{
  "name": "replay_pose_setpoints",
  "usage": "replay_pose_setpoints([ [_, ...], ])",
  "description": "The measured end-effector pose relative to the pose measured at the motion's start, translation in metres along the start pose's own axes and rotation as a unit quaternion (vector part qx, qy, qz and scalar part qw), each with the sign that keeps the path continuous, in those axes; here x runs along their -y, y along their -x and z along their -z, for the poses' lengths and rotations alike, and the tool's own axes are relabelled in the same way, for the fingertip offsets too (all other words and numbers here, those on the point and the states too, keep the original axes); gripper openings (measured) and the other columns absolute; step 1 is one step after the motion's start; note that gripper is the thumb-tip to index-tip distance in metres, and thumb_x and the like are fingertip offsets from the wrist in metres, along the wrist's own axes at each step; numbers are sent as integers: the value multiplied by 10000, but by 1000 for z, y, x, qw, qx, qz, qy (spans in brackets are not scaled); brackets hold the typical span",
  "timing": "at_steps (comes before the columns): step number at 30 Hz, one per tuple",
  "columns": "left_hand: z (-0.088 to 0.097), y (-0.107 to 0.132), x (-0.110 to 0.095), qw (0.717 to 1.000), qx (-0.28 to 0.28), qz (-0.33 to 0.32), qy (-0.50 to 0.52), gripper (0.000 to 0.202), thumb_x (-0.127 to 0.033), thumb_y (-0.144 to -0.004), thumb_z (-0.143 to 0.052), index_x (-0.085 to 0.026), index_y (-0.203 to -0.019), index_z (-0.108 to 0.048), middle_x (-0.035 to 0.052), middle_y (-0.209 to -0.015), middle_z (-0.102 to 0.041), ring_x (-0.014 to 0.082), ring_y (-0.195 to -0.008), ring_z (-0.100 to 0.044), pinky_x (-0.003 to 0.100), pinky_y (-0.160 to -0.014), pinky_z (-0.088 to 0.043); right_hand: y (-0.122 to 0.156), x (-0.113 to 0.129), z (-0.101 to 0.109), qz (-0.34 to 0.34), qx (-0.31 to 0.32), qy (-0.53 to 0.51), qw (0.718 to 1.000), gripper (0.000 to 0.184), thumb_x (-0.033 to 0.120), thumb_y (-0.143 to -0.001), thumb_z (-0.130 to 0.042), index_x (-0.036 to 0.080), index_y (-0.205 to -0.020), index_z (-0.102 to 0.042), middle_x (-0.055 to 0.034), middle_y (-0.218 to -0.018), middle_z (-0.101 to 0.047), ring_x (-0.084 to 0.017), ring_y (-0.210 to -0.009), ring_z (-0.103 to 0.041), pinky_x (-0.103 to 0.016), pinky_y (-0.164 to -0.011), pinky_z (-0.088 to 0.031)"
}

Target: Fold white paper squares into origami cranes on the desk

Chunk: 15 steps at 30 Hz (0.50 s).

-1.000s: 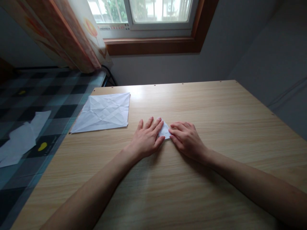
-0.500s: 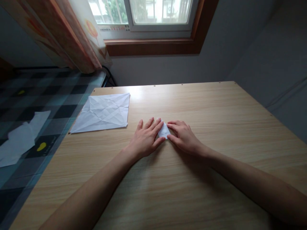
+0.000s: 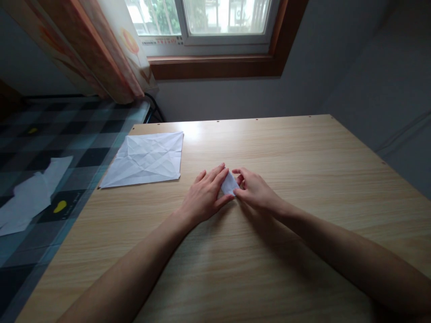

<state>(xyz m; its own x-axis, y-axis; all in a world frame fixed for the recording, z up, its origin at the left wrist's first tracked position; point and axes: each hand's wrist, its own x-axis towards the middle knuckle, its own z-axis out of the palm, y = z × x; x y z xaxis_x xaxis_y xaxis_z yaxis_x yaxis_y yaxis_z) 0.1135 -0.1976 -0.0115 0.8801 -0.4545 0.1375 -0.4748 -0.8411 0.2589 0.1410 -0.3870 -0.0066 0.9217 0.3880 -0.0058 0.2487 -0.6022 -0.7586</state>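
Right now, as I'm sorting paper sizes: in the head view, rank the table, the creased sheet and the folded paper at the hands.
1. wooden table
2. creased white sheet
3. small folded paper, partly covered by left hand and right hand

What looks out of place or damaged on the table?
Nothing spilled or broken. The large white sheet is heavily creased and lies askew at the table's left edge; loose paper lies on the checked cover beside it.
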Motion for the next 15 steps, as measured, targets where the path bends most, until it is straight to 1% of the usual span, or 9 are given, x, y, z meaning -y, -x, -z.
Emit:
replay_pose_setpoints([
  [2,-2,0,1,999,-29,1,17,717,-486,-879,-567,-165,-1466,-309,162,-1554,-298,270,-1405,-352,457,-1139,-301,2,2,0,8,-3,-19,1000,422,83,-692,-576,148,-1107,-620,-14,-782,-658,-147,-638,-567,-249,-594,-418],
  [4,-3,0,2,996,-74,11,37,773,-438,-848,-614,-136,-1474,-274,192,-1548,-293,290,-1402,-349,443,-1114,-341,4,2,-1,21,-23,-56,998,208,109,-704,-578,162,-889,-659,9,-696,-620,-135,-604,-534,-239,-560,-385],
  [5,-3,-1,2,994,-96,19,50,794,-410,-838,-627,-125,-1478,-254,203,-1528,-325,297,-1386,-372,442,-1095,-365,4,1,-2,27,-39,-80,996,95,136,-718,-587,166,-788,-644,19,-656,-594,-129,-587,-515,-235,-544,-369],
  [6,-3,-1,1,991,-112,29,64,794,-384,-834,-632,-119,-1477,-249,205,-1488,-390,298,-1353,-413,444,-1074,-388,5,0,-4,31,-58,-106,992,20,169,-732,-602,170,-720,-618,25,-627,-570,-124,-575,-499,-233,-530,-357],
  [8,-1,-2,1,987,-123,48,92,690,-341,-841,-619,-129,-1433,-338,174,-1351,-550,288,-1244,-516,447,-1030,-423,5,-4,-9,36,-92,-165,981,88,233,-749,-641,173,-704,-597,29,-623,-561,-121,-571,-494,-234,-524,-364],
  [10,1,-3,0,984,-120,56,120,484,-313,-856,-595,-157,-1305,-506,125,-1192,-656,265,-1124,-584,428,-985,-450,4,-9,-14,38,-107,-229,967,123,268,-749,-682,173,-788,-615,16,-679,-603,-131,-601,-529,-243,-549,-408],
  [11,2,-3,-1,981,-120,58,138,377,-298,-862,-581,-171,-1218,-577,104,-1123,-683,252,-1067,-606,410,-957,-463,4,-11,-16,40,-104,-260,959,159,283,-752,-700,174,-838,-623,2,-727,-632,-140,-632,-558,-255,-577,-440],
  [13,3,-3,-2,969,-120,67,203,239,-279,-870,-560,-186,-1071,-650,67,-980,-711,213,-911,-641,352,-858,-497,3,-13,-21,48,-82,-317,944,239,319,-754,-731,179,-918,-630,-29,-829,-675,-164,-716,-610,-288,-655,-494],
  [15,2,-4,-3,941,-126,87,302,184,-292,-860,-575,-179,-971,-668,41,-836,-705,175,-751,-636,296,-725,-505,3,-14,-23,49,-71,-355,931,290,350,-741,-763,187,-934,-622,-43,-876,-685,-178,-777,-633,-313,-715,-519],
])
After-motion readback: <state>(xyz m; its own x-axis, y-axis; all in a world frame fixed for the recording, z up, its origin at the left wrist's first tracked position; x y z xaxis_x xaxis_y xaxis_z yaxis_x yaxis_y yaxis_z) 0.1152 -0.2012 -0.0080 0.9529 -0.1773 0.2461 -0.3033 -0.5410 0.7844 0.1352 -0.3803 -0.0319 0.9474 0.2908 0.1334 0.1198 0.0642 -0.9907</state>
